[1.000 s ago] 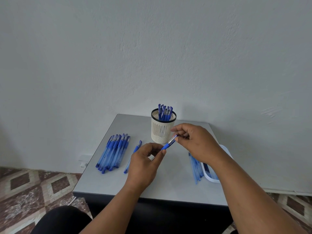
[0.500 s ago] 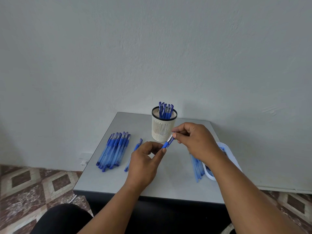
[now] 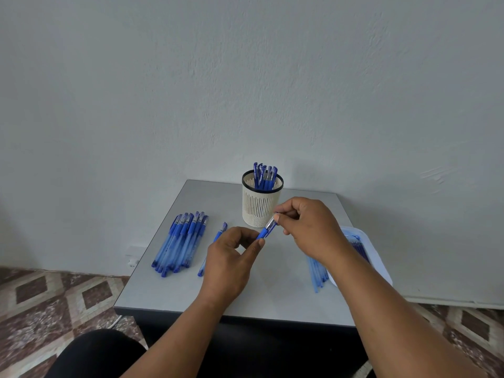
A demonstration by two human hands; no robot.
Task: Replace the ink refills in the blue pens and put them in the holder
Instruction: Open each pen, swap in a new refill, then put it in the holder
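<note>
Head view. Centre of frame: a blue pen (image 3: 266, 231) is held in the air between both hands, above the grey table (image 3: 275, 293). It runs diagonally, lower end toward the left hand (image 3: 227, 264), upper end toward the right hand (image 3: 309, 227).

Left hand: thumb and forefinger curled, pinching the pen's blue grip end at their tips; the rest of the barrel is hidden behind the fingers. Right hand: fingers curled, tips pinching the clear and silver upper end of the pen; whatever lies beyond that is covered by the fingers.

The held pen sits just in front of the lower right of the white mesh holder (image 3: 260, 204), which stands upright at the upper centre of the table, black rim on top, with several blue pens (image 3: 264, 177) standing in it.

Left of frame: a bundle of blue pens (image 3: 181, 242) lies flat on the table. A single pen (image 3: 215, 245) lies just right of the bundle, partly behind the left hand. Right of frame: loose pale blue barrels (image 3: 317, 271) lie beside a white tray (image 3: 364, 251), both partly covered by the right forearm.
</note>
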